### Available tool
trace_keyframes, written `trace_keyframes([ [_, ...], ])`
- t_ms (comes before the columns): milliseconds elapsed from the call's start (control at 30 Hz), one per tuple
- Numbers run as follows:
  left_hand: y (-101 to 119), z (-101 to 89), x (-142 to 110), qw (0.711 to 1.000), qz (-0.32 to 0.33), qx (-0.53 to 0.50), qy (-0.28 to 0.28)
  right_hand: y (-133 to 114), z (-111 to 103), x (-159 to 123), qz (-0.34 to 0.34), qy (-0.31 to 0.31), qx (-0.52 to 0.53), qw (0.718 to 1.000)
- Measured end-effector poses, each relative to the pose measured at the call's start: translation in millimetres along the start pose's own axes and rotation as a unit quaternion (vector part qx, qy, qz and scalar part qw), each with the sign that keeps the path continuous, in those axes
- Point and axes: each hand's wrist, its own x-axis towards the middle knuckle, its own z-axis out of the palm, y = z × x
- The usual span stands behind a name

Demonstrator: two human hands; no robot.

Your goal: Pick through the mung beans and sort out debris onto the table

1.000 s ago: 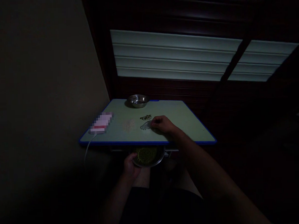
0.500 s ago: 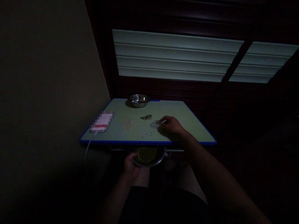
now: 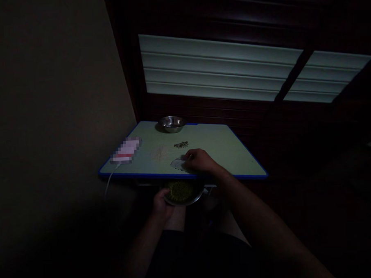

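My left hand [image 3: 162, 205] is closed on the rim of a metal bowl [image 3: 188, 202], held just below the table's front edge. Small green beans [image 3: 181, 191], like mung beans, cover its bottom. Over the table, my right hand [image 3: 200, 159] pinches a clear, flat piece with a rounded edge [image 3: 177, 163]; its exact kind is hard to make out in the dim light. This piece is low over the tabletop near the front edge, with a few dark grains partly hidden under it. Behind it lies a small heap of dark grains [image 3: 181, 145], and to the left a thin spread of pale grains [image 3: 159, 154].
The pale green table [image 3: 225, 145] has a blue rim. A second metal bowl [image 3: 172, 125] stands at its back. At the left edge lies a blurred-out phone-like thing [image 3: 126, 151] with a white cable [image 3: 107, 184] hanging down. A wall [image 3: 63, 99] rises close on the left.
My right hand has moved left and slightly nearer with the clear piece, which now covers part of the loose dark grains. My left hand and its bowl stay in place.
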Motion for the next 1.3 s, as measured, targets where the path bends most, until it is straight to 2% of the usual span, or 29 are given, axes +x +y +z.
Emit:
trace_keyframes([
  [200,0.0,0.7,-0.2,1.000,-0.008,-0.016,-0.007,-8.3,3.1,-4.4,-0.004,-0.059,0.038,0.998],
  [400,-1.2,-1.4,1.8,1.000,-0.010,-0.025,-0.009,-4.1,4.8,-3.2,-0.048,-0.097,0.057,0.993],
  [533,-1.4,-3.5,3.4,0.999,-0.009,-0.026,-0.017,-1.5,5.1,-4.1,-0.067,-0.111,0.086,0.988],
  [667,-0.8,-2.9,2.9,1.000,-0.010,-0.018,-0.016,-0.4,1.1,-0.2,-0.055,-0.120,0.143,0.981],
  [733,-0.4,-2.2,2.1,1.000,-0.012,-0.012,-0.011,1.6,-2.5,9.0,-0.046,-0.088,0.182,0.978],
  [833,-0.3,-1.8,1.7,1.000,-0.007,-0.017,-0.012,8.0,-8.8,31.8,-0.050,0.014,0.209,0.977],
  [967,-1.2,-4.1,3.0,0.999,-0.007,-0.021,-0.024,23.7,-12.8,58.9,-0.038,0.173,0.157,0.971],
  [1033,-1.6,-5.8,3.9,0.999,-0.002,-0.022,-0.025,32.7,-11.3,64.1,-0.036,0.230,0.117,0.965],
  [1133,-1.8,-7.0,4.7,1.000,0.001,-0.020,-0.023,42.9,-7.8,62.9,-0.026,0.277,0.075,0.958],
  [1300,-0.5,-3.7,2.7,1.000,-0.006,-0.013,-0.008,48.0,-8.4,57.2,0.000,0.289,0.022,0.957],
])
